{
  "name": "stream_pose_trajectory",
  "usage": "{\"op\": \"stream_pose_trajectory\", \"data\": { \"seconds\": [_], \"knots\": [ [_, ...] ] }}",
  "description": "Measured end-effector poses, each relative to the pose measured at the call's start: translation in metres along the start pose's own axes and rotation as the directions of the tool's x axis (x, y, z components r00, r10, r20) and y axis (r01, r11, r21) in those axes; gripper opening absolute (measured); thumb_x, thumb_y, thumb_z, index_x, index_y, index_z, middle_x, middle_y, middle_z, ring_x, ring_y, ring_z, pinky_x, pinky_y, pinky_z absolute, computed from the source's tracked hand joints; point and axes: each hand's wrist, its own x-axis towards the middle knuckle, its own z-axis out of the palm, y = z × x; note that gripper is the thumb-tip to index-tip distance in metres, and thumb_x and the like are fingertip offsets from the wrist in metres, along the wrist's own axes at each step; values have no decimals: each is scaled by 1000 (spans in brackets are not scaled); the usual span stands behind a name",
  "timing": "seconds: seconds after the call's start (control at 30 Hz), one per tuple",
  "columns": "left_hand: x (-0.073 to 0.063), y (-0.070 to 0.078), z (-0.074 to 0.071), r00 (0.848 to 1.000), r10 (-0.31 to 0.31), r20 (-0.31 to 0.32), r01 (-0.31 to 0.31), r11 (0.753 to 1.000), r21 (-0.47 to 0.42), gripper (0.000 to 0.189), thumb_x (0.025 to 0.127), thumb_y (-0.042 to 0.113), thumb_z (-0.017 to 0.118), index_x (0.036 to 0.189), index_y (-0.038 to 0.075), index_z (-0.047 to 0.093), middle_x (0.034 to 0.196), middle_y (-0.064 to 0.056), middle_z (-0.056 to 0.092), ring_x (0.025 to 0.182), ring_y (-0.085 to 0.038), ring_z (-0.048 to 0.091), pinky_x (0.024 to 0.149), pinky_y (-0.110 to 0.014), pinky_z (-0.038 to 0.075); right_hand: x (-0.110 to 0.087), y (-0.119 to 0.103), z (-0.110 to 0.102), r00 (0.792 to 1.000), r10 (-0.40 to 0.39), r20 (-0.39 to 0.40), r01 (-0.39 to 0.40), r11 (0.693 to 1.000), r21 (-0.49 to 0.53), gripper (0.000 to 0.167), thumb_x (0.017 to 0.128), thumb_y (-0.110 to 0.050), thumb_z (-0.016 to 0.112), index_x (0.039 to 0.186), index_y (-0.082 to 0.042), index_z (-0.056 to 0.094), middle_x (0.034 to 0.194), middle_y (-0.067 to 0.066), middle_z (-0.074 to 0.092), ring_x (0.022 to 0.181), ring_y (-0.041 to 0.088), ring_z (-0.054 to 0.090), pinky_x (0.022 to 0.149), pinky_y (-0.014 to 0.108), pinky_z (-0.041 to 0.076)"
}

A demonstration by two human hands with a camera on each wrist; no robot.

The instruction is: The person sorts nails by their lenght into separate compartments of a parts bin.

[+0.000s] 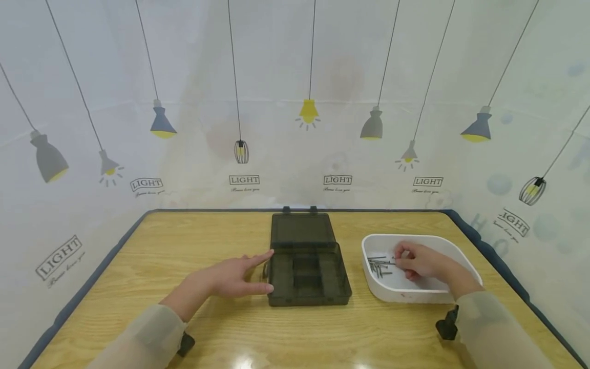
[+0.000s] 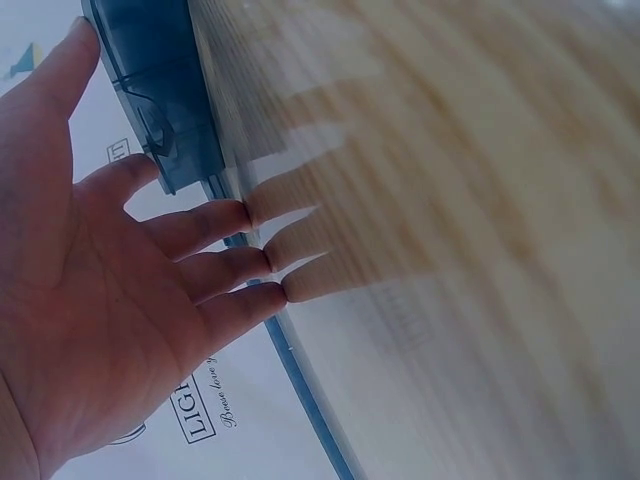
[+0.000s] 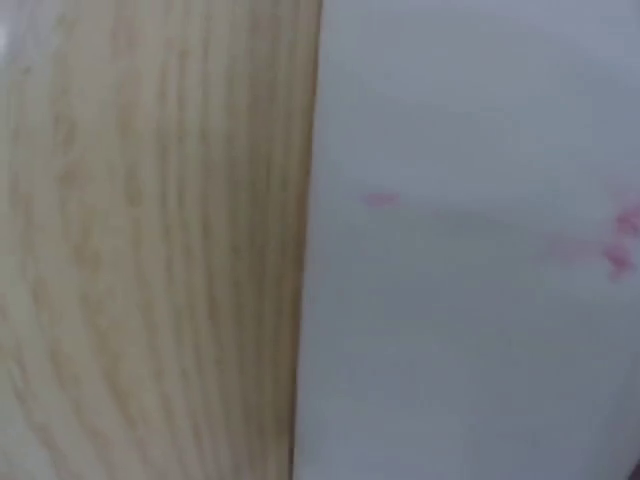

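At lower centre, a dark translucent box [image 1: 308, 271] lies open; the left hand [image 1: 230, 277], fingers straight, touches it. Lower right, the right hand [image 1: 421, 262] bends beside grey screws [image 1: 379, 267] in a white tray [image 1: 392, 294], grasp unclear.

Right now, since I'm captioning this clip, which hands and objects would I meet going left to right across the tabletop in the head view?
Left hand → dark open case → metal fasteners in the white tray → right hand over that same tray.
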Motion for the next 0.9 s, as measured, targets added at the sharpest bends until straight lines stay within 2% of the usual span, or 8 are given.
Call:
{"op": "stream_pose_trajectory", "data": {
  "seconds": [0.23,0.33,0.47,0.67,0.77,0.9],
  "knots": [
    [0,1,1,1000,-3,-5,3,1000,-4,97,99,80,59,177,37,21,178,-10,38,164,-52,32,129,-72,33,-11,-11,-7,998,-53,-22,52,999,-14,11,113,-18,62,119,-9,59,99,12,62,75,24,61,69,36,54],
    [0,1,1,1000,-1,-6,1,1000,3,96,100,79,59,177,37,21,176,-13,41,163,-52,33,129,-71,33,-17,-18,-8,994,-85,-67,83,996,-24,16,113,-22,63,120,-8,60,110,14,63,78,24,60,67,35,53],
    [-1,1,-1,1000,-10,0,10,1000,-4,96,99,80,60,177,38,21,173,-19,45,164,-51,33,129,-70,34,-26,-28,-7,981,-130,-146,128,991,-25,24,114,-25,63,125,-4,62,119,15,64,89,25,61,71,33,56],
    [-2,3,-3,1000,-13,12,13,1000,-5,96,99,79,60,177,38,21,172,-20,45,164,-51,32,128,-71,35,-38,-50,3,953,-189,-236,197,980,12,38,114,-30,63,138,-1,65,120,17,68,91,22,60,73,32,54],
    [-2,3,-3,1000,-17,16,17,1000,-3,96,99,79,60,177,38,20,172,-20,45,164,-51,32,128,-71,36,-40,-67,10,939,-233,-254,250,968,35,38,113,-31,65,136,-2,69,118,17,70,89,21,62,72,31,55],
    [-2,3,-2,1000,-17,19,17,1000,0,97,99,80,60,177,38,20,172,-21,45,164,-51,32,128,-71,36,-41,-91,20,933,-271,-235,299,950,94,34,112,-31,68,131,-3,70,116,17,73,89,26,66,70,31,56]
  ]
}}
